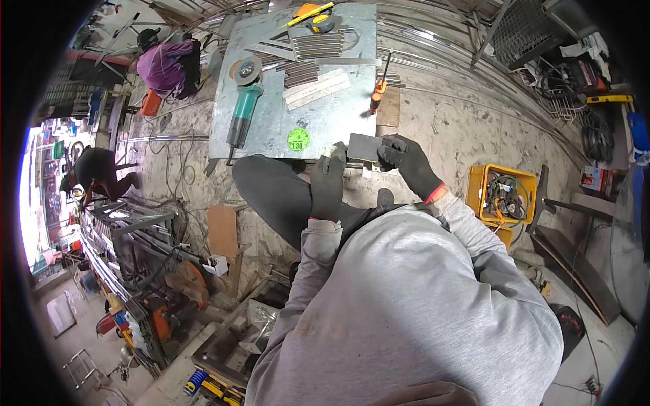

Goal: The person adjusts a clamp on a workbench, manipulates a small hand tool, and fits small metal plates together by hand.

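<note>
My right hand (409,164), in a dark glove with a red cuff, grips the right edge of a small dark grey rectangular plate (364,147) at the front of the metal-topped table (267,145). My left hand (328,183), also gloved, is closed just left of the plate. A small pale patch shows at its fingertips, and I cannot make out what it holds. A green angle grinder (245,111) lies on the table. Nearby are a round green disc (298,139) and an orange-handled tool (377,96) with a long thin shaft.
Short metal bars (318,46), pale flat strips (318,91) and a yellow tape measure (321,24) lie on the table. A yellow crate (502,195) stands at right. At left are a crouching person in purple (166,66), another bent-over person (95,169) and metal stock (128,237).
</note>
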Demonstrator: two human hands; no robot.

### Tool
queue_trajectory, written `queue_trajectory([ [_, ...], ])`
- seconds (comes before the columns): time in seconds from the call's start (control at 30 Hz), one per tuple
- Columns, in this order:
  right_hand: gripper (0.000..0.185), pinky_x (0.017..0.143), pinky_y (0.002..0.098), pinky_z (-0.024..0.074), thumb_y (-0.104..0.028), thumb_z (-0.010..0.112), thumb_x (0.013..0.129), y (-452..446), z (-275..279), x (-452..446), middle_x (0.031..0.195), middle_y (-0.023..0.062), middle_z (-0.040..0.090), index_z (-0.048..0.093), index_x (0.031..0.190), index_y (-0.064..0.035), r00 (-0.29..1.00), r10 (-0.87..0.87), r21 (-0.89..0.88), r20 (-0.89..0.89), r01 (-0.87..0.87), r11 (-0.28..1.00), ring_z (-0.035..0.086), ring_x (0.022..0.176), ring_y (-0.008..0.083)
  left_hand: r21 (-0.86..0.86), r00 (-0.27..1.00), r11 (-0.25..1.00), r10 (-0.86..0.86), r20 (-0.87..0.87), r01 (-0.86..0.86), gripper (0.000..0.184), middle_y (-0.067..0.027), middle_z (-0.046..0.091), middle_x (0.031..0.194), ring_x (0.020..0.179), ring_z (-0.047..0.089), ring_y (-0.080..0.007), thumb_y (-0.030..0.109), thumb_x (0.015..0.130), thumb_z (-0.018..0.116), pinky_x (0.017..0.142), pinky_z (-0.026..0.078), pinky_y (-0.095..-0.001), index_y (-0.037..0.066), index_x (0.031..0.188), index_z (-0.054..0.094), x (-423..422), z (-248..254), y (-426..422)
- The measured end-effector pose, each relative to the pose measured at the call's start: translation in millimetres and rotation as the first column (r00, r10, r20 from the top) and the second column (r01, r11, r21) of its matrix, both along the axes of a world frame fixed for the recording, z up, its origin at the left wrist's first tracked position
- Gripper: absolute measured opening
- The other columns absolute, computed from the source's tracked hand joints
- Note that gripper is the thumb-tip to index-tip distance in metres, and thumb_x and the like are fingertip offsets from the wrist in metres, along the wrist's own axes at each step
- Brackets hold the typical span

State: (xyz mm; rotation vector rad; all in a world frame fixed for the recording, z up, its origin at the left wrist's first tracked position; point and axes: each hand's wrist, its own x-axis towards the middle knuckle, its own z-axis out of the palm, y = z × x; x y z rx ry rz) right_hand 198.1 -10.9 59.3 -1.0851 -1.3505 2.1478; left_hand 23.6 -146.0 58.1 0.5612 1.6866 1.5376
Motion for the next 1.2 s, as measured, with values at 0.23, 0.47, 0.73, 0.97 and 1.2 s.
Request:
queue_trajectory([
  [0.23, 0.033, 0.08, 0.0287, 0.055, -0.014, 0.069, 0.1, 0.8, -2.0, 0.3, 0.101, 0.005, 0.07, 0.065, 0.128, 0.0045, 1.0, 0.025, 0.011, 0.007, -0.025, 1.0, 0.064, 0.087, 0.0123, -0.06, 0.99, 0.992, -0.108, 0.09, 0.113, 0.026, -0.0033, 0.071, 0.102, 0.087, 0.062, -0.009, 0.014, 0.103, 0.063, 0.075, 0.05, -0.025, -0.005, 0.119, 0.069, 4.1, -7.2, 0.3],
  [0.47, 0.042, 0.081, 0.0313, 0.0568, -0.028, 0.066, 0.103, -0.4, -7.2, 3.3, 0.102, 0.008, 0.067, 0.061, 0.13, 0.0035, 0.99, 0.077, -0.048, -0.119, -0.084, 0.995, 0.066, 0.086, 0.0166, 0.068, 0.96, 0.997, -0.057, 0.275, 0.04, 0.018, -0.0025, 0.072, 0.095, 0.082, 0.064, -0.0091, 0.008, 0.101, 0.063, 0.075, 0.053, -0.0241, -0.004, 0.11, 0.071, -0.8, -16.1, -0.9],
  [0.73, 0.04, 0.08, 0.0341, 0.0604, -0.03, 0.056, 0.109, 1.9, -3.1, 3.2, 0.106, 0.0117, 0.072, 0.062, 0.131, 0.0023, 0.988, 0.07, -0.063, -0.136, -0.079, 0.995, 0.073, 0.091, 0.0203, 0.075, 0.962, 0.997, -0.017, 0.274, -0.004, 0.016, -0.0019, 0.071, 0.091, 0.083, 0.064, -0.0086, 0.007, 0.101, 0.06, 0.075, 0.053, -0.0238, -0.003, 0.105, 0.071, -1.0, -10.4, -2.0],
  [0.97, 0.036, 0.078, 0.0317, 0.058, -0.027, 0.057, 0.109, -0.2, -5.8, 6.4, 0.104, 0.0065, 0.071, 0.065, 0.132, -0.0013, 0.997, 0.073, 0.001, -0.019, -0.073, 0.997, 0.068, 0.086, 0.0152, 0.013, 0.983, 1.0, -0.025, 0.183, 0.023, 0.017, -0.0038, 0.072, 0.094, 0.084, 0.066, -0.0111, 0.005, 0.099, 0.059, 0.077, 0.054, -0.0263, -0.004, 0.105, 0.071, 2.7, -10.1, 1.1],
  [1.2, 0.044, 0.092, 0.032, 0.054, -0.033, 0.061, 0.106, -6.6, 10.6, -0.6, 0.117, 0.0058, 0.069, 0.062, 0.138, -0.0013, 0.975, 0.173, 0.069, -0.138, -0.165, 0.984, 0.065, 0.102, 0.0155, 0.166, 0.818, 0.979, -0.193, 0.541, 0.121, 0.019, -0.006, 0.072, 0.091, 0.079, 0.066, -0.0145, 0.009, 0.1, 0.058, 0.073, 0.053, -0.0284, -0.003, 0.106, 0.071, -5.3, -13.1, -4.7],
])
